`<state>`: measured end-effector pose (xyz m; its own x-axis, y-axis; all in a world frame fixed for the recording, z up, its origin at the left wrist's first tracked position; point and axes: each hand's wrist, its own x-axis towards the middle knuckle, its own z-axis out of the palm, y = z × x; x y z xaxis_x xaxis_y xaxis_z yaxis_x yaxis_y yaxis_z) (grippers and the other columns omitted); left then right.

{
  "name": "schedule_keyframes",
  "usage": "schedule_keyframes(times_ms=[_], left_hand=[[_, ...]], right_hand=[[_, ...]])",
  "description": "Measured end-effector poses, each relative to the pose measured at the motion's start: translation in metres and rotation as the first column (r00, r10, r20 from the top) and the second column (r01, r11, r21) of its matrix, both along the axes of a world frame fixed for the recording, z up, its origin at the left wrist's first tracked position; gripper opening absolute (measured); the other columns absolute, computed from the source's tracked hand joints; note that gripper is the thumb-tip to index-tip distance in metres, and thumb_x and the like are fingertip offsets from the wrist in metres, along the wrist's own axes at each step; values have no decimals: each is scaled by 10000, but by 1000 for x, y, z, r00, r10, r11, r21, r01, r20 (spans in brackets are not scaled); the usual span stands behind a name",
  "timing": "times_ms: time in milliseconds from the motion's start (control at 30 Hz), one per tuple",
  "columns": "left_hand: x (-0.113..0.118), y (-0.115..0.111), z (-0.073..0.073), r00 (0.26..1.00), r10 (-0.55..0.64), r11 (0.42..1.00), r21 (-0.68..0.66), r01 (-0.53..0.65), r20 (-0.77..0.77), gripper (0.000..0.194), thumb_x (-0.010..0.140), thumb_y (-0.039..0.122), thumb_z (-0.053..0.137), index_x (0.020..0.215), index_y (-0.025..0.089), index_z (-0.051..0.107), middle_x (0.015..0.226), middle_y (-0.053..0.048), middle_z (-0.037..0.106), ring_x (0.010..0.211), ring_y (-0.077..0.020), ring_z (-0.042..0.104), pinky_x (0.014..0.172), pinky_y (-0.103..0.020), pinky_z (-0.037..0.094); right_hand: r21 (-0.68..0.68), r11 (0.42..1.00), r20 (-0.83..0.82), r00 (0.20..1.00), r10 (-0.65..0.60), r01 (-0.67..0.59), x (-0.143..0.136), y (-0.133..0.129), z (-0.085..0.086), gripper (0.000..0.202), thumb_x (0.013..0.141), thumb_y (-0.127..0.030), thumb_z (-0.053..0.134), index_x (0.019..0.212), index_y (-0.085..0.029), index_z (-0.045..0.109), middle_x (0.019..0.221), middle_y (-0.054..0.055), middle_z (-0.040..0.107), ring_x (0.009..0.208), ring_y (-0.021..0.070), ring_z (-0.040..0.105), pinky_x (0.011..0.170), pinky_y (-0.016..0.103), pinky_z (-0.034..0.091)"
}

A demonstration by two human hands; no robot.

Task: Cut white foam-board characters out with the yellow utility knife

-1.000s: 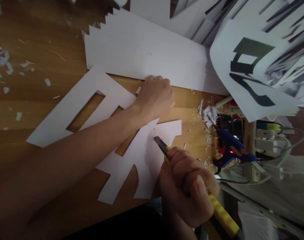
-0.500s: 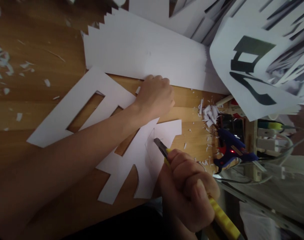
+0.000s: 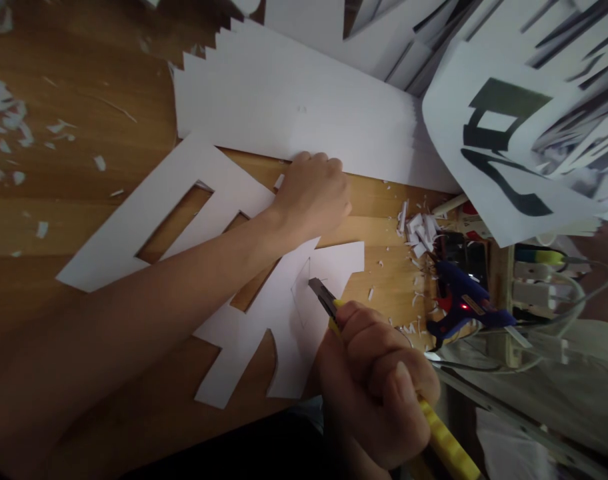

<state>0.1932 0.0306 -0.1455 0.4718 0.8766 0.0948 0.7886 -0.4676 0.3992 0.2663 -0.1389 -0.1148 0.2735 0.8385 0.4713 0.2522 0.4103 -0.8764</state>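
A white board cut into the shape of a character [image 3: 104, 230] lies flat on the wooden table, with slots cut through it. Thin lines mark its surface near the blade. My right hand [image 3: 379, 380] is wrapped round a yellow utility knife [image 3: 447, 440], whose dark blade points at those lines; I cannot tell how deep the tip goes. Across the board reaches my left arm, and my left hand [image 3: 314, 193] rests curled at its upper edge. Its fingertips are tucked out of sight, so whatever they may hold is hidden.
Behind my left hand lies a stack of white boards [image 3: 294, 93]. A sheet with a black printed character [image 3: 509, 140] curls at the upper right. A blue glue gun [image 3: 464, 300] with a red light sits right, near white scraps [image 3: 421, 233]. More scraps [image 3: 7, 110] litter the left.
The whole view has shifted slightly. Both hands, the knife and the cut board stay in nearly the same places relative to each other.
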Motion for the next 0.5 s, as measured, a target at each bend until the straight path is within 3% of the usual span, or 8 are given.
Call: schedule_keyframes(times_ms=[333, 400, 500], left_hand=[[0, 0, -2, 1000, -11, 999, 42, 12, -14, 293, 853, 175, 407, 814, 94, 686, 887, -155, 651, 971, -314, 618, 828, -415, 436], [0, -1, -2, 1000, -15, 999, 52, 16, -27, 305, 857, 202, 408, 835, 85, 689, 898, -165, 659, 962, -316, 626, 803, -404, 445], [0, -4, 1, 999, 17, 998, 54, -15, -51, 329, 862, 233, 402, 874, 80, 693, 904, -159, 673, 882, -278, 642, 707, -352, 444]], right_hand=[[96, 995, -70, 997, 29, -22, -4, 9, -2, 355, 852, -234, 457, 568, -221, 244, 456, -74, 226, 381, 90, 208, 485, 342, 311], [95, 995, -86, 996, 29, -21, 0, 8, 3, 380, 895, -281, 462, 583, -223, 254, 454, -79, 224, 372, 90, 215, 473, 328, 321], [-47, 999, -50, 999, -9, 7, 9, -3, 24, 433, 968, -415, 442, 601, -226, 310, 447, -83, 201, 362, 97, 200, 470, 327, 340]])
